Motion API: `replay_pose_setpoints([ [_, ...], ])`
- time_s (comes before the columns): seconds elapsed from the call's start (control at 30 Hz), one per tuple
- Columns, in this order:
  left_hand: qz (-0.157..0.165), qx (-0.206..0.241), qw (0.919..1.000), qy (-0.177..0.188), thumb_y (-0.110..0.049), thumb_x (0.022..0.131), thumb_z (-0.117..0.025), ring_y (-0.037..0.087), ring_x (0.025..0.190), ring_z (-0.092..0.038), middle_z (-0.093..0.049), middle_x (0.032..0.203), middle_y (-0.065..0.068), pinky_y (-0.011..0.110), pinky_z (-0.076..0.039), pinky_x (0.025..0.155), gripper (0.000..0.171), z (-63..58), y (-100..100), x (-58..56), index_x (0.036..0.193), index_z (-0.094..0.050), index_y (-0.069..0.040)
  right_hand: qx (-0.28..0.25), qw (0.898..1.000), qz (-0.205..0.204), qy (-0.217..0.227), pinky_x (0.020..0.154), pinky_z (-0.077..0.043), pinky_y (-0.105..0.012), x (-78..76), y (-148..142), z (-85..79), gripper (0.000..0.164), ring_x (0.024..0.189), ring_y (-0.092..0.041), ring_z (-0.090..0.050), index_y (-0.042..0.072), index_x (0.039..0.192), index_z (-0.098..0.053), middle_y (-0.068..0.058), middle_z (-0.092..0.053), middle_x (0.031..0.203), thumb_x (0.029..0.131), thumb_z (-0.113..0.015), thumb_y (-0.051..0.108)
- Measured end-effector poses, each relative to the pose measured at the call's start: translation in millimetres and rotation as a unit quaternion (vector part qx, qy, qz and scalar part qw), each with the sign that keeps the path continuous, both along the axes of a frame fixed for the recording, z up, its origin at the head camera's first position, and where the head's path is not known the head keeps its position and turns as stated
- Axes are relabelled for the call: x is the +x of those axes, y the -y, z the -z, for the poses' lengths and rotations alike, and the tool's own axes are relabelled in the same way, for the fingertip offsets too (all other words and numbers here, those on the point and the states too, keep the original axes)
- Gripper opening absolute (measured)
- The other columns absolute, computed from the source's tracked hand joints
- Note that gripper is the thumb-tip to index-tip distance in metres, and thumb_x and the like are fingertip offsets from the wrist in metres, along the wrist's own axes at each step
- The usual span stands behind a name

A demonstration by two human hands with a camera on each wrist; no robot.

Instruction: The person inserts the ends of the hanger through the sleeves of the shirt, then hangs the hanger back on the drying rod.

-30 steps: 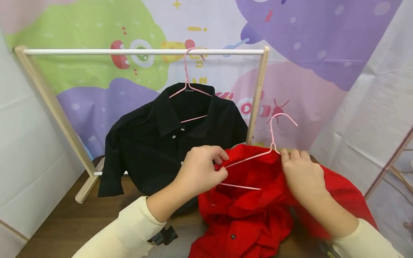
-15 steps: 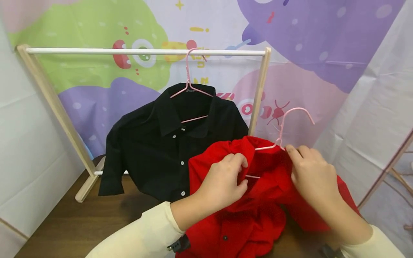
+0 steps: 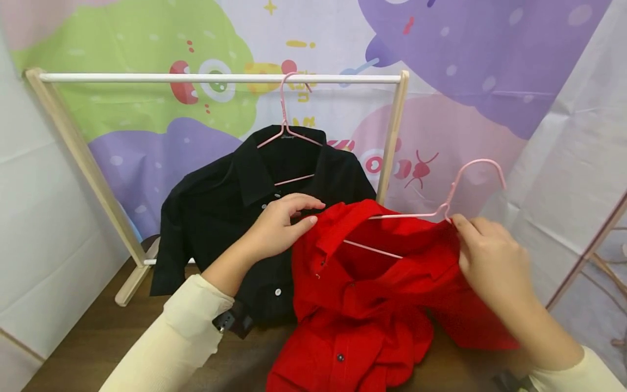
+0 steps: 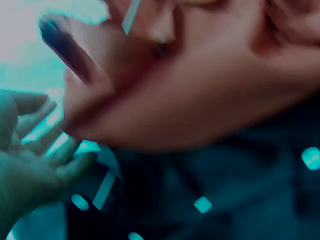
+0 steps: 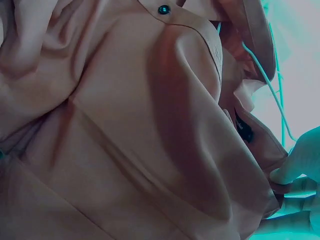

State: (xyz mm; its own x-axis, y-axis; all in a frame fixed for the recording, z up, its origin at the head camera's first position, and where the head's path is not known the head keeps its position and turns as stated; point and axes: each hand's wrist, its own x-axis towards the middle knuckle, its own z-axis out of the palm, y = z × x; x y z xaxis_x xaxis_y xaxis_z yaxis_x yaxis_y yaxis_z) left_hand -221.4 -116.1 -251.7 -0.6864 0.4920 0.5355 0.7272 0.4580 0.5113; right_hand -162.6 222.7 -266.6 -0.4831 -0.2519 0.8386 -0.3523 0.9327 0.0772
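Note:
A red button shirt (image 3: 345,332) hangs on a pink wire hanger (image 3: 486,161) above the tabletop, its collar gaping around the hanger's arms. My right hand (image 3: 495,261) pinches the shirt's collar side together with the hanger's right arm, just below the hook. At the shirt's left shoulder is my left hand (image 3: 276,226), its fingers extended and the thumb apart from them; the left wrist view shows these fingers spread at the cloth's edge. Whether they touch the cloth I cannot tell. Behind it a black shirt (image 3: 210,228) hangs on another pink hanger (image 3: 282,103).
A rack with a white bar (image 3: 147,78) and wooden legs (image 3: 83,158) stands on the brown wooden table (image 3: 88,337). A printed cloth backdrop (image 3: 313,32) covers the back, with white panels at both sides.
The red shirt's left side has been drawn over the hanger's left arm, and my left hand has let go of the collar and moved left. The hanger and right hand have shifted right.

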Motion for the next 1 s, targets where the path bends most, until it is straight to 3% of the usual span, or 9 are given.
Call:
replay_pose_setpoints([
  [0.07,0.024,0.014,0.9955,0.09,-0.016,0.086,-0.056,0.013,0.103,-0.051,-0.055,0.116,0.0,0.032,-0.043,0.087,0.03,7.4,7.0,-9.1,0.116,-0.056,-0.011,0.004,1.0,-0.001,0.003,0.046,-0.04,-0.053,-0.3,-0.5,0.6,0.03,0.075,-0.033,-0.053,0.007,0.103,-0.061,-0.01,-0.056,0.079,0.074,-0.054,0.005],
  [0.1,0.029,0.018,0.9923,0.119,-0.016,0.086,-0.057,0.013,0.102,-0.053,-0.056,0.115,0.001,0.031,-0.044,0.085,0.031,10.9,9.4,-12.3,0.116,-0.056,-0.012,0.006,1.0,-0.002,0.004,0.046,-0.04,-0.053,-0.4,-0.7,1.3,0.03,0.075,-0.033,-0.053,0.008,0.103,-0.061,-0.01,-0.056,0.079,0.074,-0.054,0.004],
  [0.2,0.026,0.026,0.9876,0.153,-0.016,0.081,-0.063,0.012,0.088,-0.059,-0.063,0.101,0.001,0.029,-0.048,0.075,0.027,19.6,13.2,-17.3,0.107,-0.061,-0.01,0.01,1.0,-0.002,0.011,0.046,-0.04,-0.053,-1.1,-1.7,3.3,0.032,0.075,-0.033,-0.053,0.008,0.103,-0.061,-0.009,-0.056,0.079,0.072,-0.054,0.003],
  [0.37,-0.015,0.029,0.9945,0.1,-0.013,0.075,-0.07,0.007,0.067,-0.062,-0.066,0.077,-0.001,0.024,-0.05,0.061,0.013,24.2,14.9,-16.8,0.087,-0.068,-0.01,0.016,1.0,0.001,0.014,0.046,-0.04,-0.054,-3.4,-6.0,5.4,0.034,0.076,-0.033,-0.053,0.008,0.103,-0.061,-0.009,-0.056,0.08,0.07,-0.054,0.001],
  [0.57,-0.082,0.028,0.9948,0.052,-0.014,0.072,-0.073,0.006,0.052,-0.057,-0.065,0.068,-0.005,0.024,-0.048,0.05,0.006,24.0,18.1,-14.3,0.078,-0.071,-0.012,0.027,0.999,0.02,0.013,0.04,-0.037,-0.055,-5.1,-8.8,6.6,0.037,0.071,-0.032,-0.052,0.01,0.103,-0.061,-0.008,-0.053,0.077,0.069,-0.052,0.0],
  [0.67,-0.097,0.033,0.9941,0.035,-0.013,0.073,-0.072,0.006,0.052,-0.056,-0.064,0.067,-0.006,0.025,-0.047,0.048,0.004,22.5,19.5,-11.3,0.077,-0.071,-0.013,0.038,0.998,0.043,0.027,0.036,-0.035,-0.054,-5.6,-7.6,8.0,0.04,0.069,-0.032,-0.05,0.009,0.103,-0.06,-0.009,-0.051,0.075,0.065,-0.053,-0.002],
  [0.83,-0.083,0.042,0.9955,0.02,-0.013,0.074,-0.071,0.004,0.052,-0.054,-0.063,0.066,-0.009,0.024,-0.046,0.046,0.004,15.7,13.1,4.0,0.078,-0.07,-0.014,0.068,0.995,0.069,0.034,0.031,-0.032,-0.05,-8.3,-2.4,12.8,0.04,0.067,-0.036,-0.048,0.004,0.102,-0.058,-0.013,-0.049,0.073,0.063,-0.055,-0.006],
  [1.0,-0.028,0.048,0.9978,0.035,-0.013,0.075,-0.07,0.005,0.047,-0.052,-0.062,0.067,-0.008,0.024,-0.046,0.045,0.006,8.1,-2.1,31.4,0.081,-0.069,-0.013,0.053,0.994,0.085,0.046,0.033,-0.033,-0.053,-11.6,-0.6,12.0,0.04,0.067,-0.039,-0.048,0.001,0.103,-0.055,-0.018,-0.049,0.075,0.064,-0.056,-0.006],
])
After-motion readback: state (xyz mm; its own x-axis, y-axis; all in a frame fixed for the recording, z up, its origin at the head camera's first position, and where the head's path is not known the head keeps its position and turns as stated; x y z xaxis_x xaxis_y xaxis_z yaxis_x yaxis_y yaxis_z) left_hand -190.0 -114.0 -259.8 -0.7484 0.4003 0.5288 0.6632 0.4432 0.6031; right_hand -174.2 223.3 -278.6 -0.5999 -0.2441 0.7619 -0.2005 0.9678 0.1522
